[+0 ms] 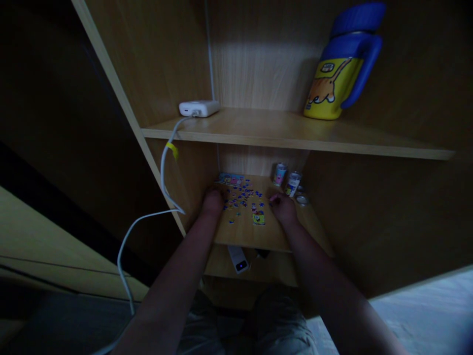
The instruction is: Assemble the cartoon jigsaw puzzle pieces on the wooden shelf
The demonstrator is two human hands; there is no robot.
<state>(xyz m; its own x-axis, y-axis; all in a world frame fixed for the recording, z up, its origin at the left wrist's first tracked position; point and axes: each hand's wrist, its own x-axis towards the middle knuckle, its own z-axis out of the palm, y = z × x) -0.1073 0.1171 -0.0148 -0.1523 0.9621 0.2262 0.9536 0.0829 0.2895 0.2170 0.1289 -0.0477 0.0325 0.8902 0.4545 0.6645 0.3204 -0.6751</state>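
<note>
Small jigsaw pieces (242, 196) lie scattered on a low wooden shelf (251, 235). A joined yellow patch (258, 217) lies near the front and a joined strip (229, 178) at the back. My left hand (212, 201) rests at the left edge of the pieces, fingers curled under. My right hand (283, 206) rests on the shelf at the right of the pieces, fingers bent down onto them. The dim light hides whether either hand grips a piece.
Two small cans (286, 179) and a lid (302, 199) stand behind my right hand. On the upper shelf (281, 133) sit a white power bank (199, 108) with a cable (162, 167) and a blue-and-yellow bottle (342, 64). A white device (238, 259) lies below.
</note>
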